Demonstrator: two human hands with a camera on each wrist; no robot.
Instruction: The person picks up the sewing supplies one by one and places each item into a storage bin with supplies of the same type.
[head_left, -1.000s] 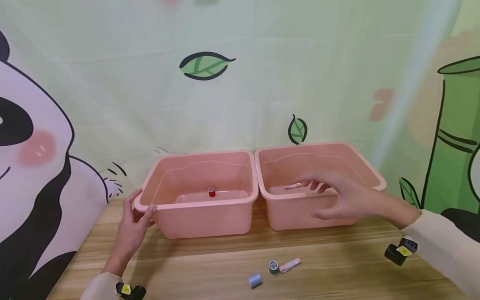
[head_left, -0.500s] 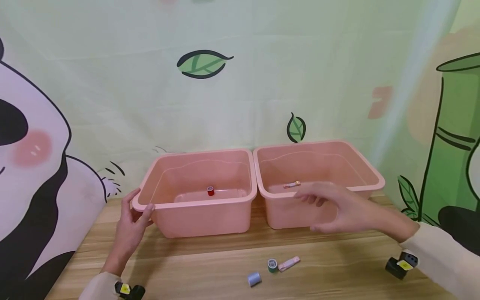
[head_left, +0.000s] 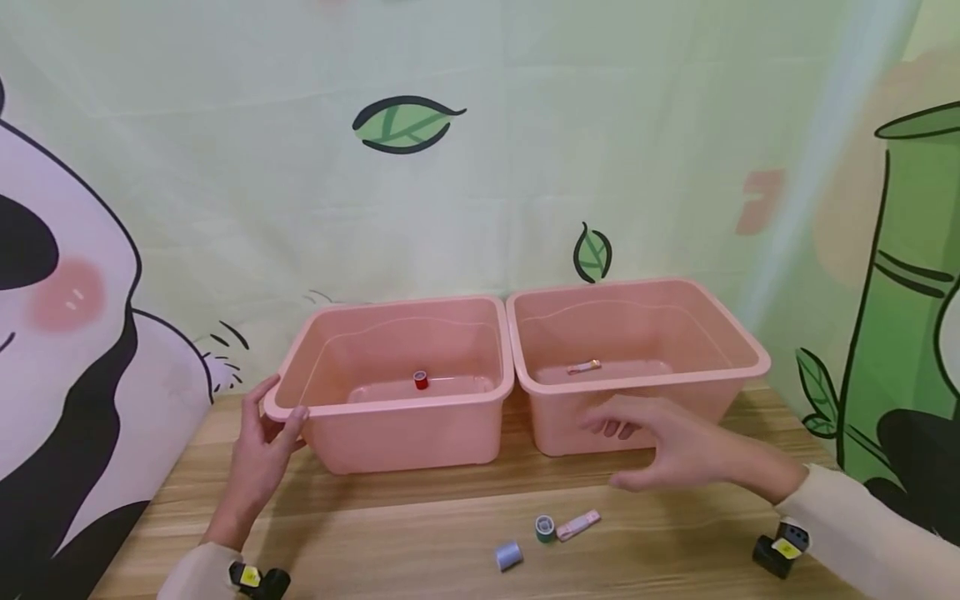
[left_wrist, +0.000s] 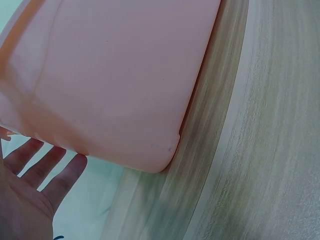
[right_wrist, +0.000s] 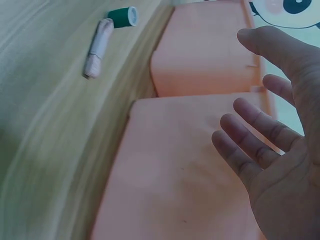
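Note:
My left hand [head_left: 257,467] holds the front left corner of the left pink plastic bin [head_left: 405,437], thumb on the front rim and fingers along the side. In the left wrist view its fingers [left_wrist: 65,180] lie against the bin wall. A red thread spool [head_left: 421,380] stands inside this bin. My right hand [head_left: 667,446] hovers with nothing in it before the right pink bin [head_left: 637,421], fingers spread and slightly bent. On that bin's floor lies a slim patterned strip [head_left: 584,367]. Nearer me are a green thread spool [head_left: 545,529], a light blue spool [head_left: 508,556] and a folded pale pink strip [head_left: 578,526].
Both bins stand side by side at the back of the wooden table [head_left: 375,542], rims nearly touching. Close behind them hangs a printed cloth backdrop [head_left: 480,183] with a panda, leaves and bamboo.
My right hand has drawn back from over the right bin, down and toward me, to in front of its wall. My left hand stays on the left bin's corner.

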